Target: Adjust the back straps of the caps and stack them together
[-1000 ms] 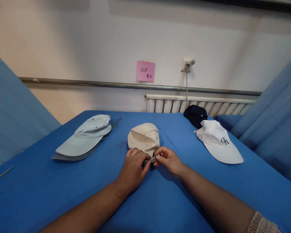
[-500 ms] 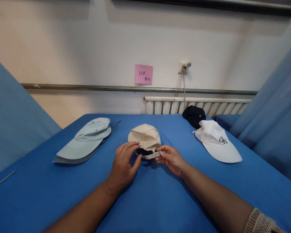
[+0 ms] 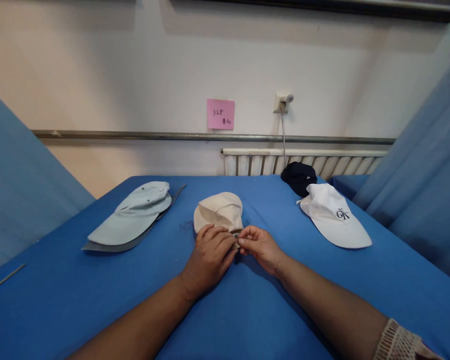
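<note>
A beige baseball cap rests in the middle of the blue-covered table, its back opening and strap facing me. My left hand lies across the opening, its fingertips closed at the strap near the buckle and hiding most of the strap. From the right, my right hand pinches the strap end by the metal buckle, thumb against forefinger. The two hands almost touch there. The cap's brim is out of sight on the far side.
Left on the blue table cover lies a pale blue cap on top of a grey cap. At right are a white cap and a black cap. A thin stick lies at far left. Blue curtains hang at both sides.
My left hand has moved right along the strap to the buckle and now covers the opening. The cap has turned and shifted slightly left. My right hand has stayed at the buckle.
</note>
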Motion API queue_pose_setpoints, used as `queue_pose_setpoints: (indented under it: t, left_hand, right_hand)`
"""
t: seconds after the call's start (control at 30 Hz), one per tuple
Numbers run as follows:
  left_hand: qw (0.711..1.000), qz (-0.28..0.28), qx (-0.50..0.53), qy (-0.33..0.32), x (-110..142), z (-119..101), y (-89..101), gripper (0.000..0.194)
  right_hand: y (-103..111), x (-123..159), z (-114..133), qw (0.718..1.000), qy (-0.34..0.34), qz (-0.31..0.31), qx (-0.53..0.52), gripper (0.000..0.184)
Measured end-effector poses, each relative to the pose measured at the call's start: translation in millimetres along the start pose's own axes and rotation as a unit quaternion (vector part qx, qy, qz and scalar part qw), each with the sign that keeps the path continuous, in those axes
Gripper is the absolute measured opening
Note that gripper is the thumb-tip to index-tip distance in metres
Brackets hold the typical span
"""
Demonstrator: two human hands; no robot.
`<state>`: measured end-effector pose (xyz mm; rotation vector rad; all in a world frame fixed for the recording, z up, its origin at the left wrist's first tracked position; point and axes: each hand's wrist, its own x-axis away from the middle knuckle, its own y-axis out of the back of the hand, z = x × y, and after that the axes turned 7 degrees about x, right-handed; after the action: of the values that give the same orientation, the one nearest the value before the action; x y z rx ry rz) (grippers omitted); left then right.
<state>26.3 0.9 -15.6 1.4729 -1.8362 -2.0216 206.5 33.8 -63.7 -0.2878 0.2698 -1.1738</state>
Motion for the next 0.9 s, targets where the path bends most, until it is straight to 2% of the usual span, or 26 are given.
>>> queue_pose_setpoints:
  t: [0.3, 0.53, 0.77, 0.9]
  left_hand:
    - [0.999, -0.014, -0.030, 0.001, 1.4, 4.8, 4.5, 0.014]
    - [0.999, -0.016, 0.030, 0.016, 1.2, 11.3, 4.7, 0.015]
    - [0.978, -0.033, 0.160, 0.132, 7.9, 22.4, -3.4, 0.017]
    - [0.955, -0.055, 0.219, 0.194, 9.4, 28.8, -3.8, 0.018]
  right_hand:
    - [1.5, -1.4, 4.7, 0.998, 0.025, -0.053, -0.017, 0.032]
    - [0.9, -0.3, 13.1, 0.997, 0.036, -0.072, -0.015, 0.033]
    - [2.3, -5.8, 9.5, 0.996, 0.047, -0.077, -0.010, 0.033]
    - [4.3, -6.5, 5.2, 0.981, 0.093, -0.125, 0.117, 0.026]
